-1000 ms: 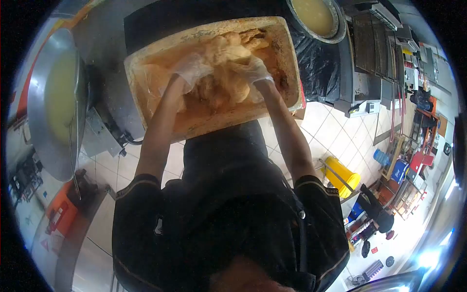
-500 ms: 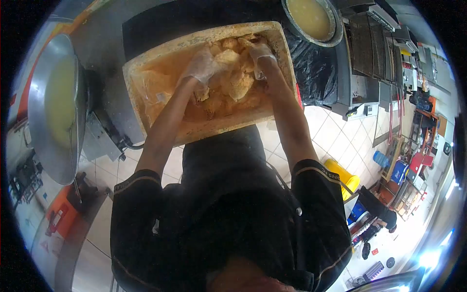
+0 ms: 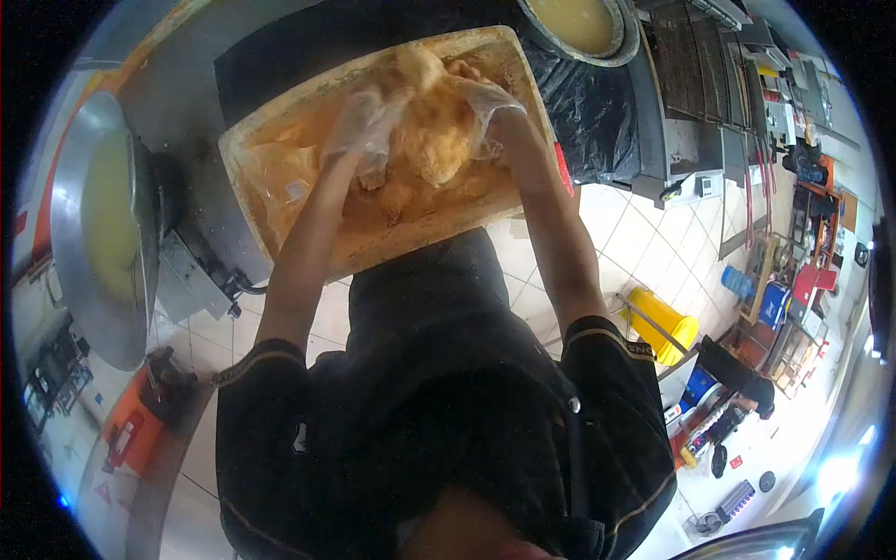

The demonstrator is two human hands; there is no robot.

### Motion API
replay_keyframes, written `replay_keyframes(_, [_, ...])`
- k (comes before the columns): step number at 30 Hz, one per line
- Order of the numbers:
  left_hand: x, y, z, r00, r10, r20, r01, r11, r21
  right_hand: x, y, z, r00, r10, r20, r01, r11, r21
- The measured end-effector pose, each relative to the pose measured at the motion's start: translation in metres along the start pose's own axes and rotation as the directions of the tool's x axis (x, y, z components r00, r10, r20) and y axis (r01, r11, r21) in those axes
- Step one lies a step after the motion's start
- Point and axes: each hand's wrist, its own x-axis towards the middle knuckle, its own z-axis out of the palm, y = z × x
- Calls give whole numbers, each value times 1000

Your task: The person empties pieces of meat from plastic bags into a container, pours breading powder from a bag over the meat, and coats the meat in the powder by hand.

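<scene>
A large pale bin (image 3: 373,259) with flour-crusted rims holds orange-tinted breading flour (image 3: 308,140) and several coated chicken pieces (image 3: 434,149). My left hand (image 3: 366,119), in a clear plastic glove, is at the left side of the chicken heap, blurred, its fingers against the pieces. On the heap's right side my right hand (image 3: 490,110), also in a clear glove, curls round the chicken, its fingertips partly hidden. Between both hands the pieces are bunched up, and one pale piece (image 3: 420,67) stands out at the top. Crumpled clear plastic (image 3: 280,173) lies in the bin's left part.
A big metal bowl of yellowish liquid (image 3: 112,205) stands at the left. Another round container of cloudy liquid (image 3: 579,23) is at the back right, beside black plastic sheeting (image 3: 597,121). Wire racks (image 3: 691,65) stand further right. A yellow bucket (image 3: 661,325) is on the tiled floor.
The chicken pieces between my hands have shifted, with one piece now higher at the top. My left hand has moved slightly left. The whole view has shifted a little.
</scene>
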Motion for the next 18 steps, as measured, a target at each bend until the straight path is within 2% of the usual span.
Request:
replay_keyframes(2, [-14,-12,5,993,12,-120,32,932,361,-3,11,-1,995,-94,-25,95,994,46])
replay_keyframes(3, [-37,10,-9,986,22,-167,67,861,504,-9,21,6,994,-103,-26,105,986,131])
replay_keyframes(4, [-52,17,-16,997,45,-66,6,788,616,-13,41,20,1000,-24,1,22,926,378])
replay_keyframes(5, [-67,25,-22,997,67,36,-73,703,708,-22,-3,-8,962,262,78,-273,932,239])
replay_keyframes(6, [-76,22,-25,957,73,280,-261,631,731,-31,-52,-38,838,525,148,-538,840,72])
replay_keyframes(8, [-93,26,-25,911,52,408,-338,660,671,-48,-11,20,959,285,6,-271,919,-288])
replay_keyframes(9, [-100,33,-21,952,38,304,-228,751,620,-52,4,39,990,138,-28,-134,874,-467])
replay_keyframes(10, [-106,41,-15,980,9,199,-118,830,544,-49,-63,1,921,385,-54,-382,871,-310])
replay_keyframes(12, [-99,30,0,973,-177,151,128,949,288,-37,-46,18,884,429,187,-405,902,-151])
replay_keyframes(13, [-79,4,18,926,-301,229,278,952,128,-40,-61,8,874,429,229,-415,903,-110])
replay_keyframes(14, [-74,-11,34,921,-295,254,328,939,-100,-43,-78,-2,862,428,271,-426,902,-70])
replay_keyframes(15, [-68,-26,50,916,-288,278,371,872,-320,-45,-94,-13,849,427,312,-440,897,-31])
replay_keyframes(16, [-66,-34,64,962,-189,195,269,761,-590,-45,-78,18,929,276,248,-212,943,-256])
replay_keyframes(18, [-60,-46,91,988,-47,147,150,528,-836,-53,-53,45,967,207,148,-195,976,-95])
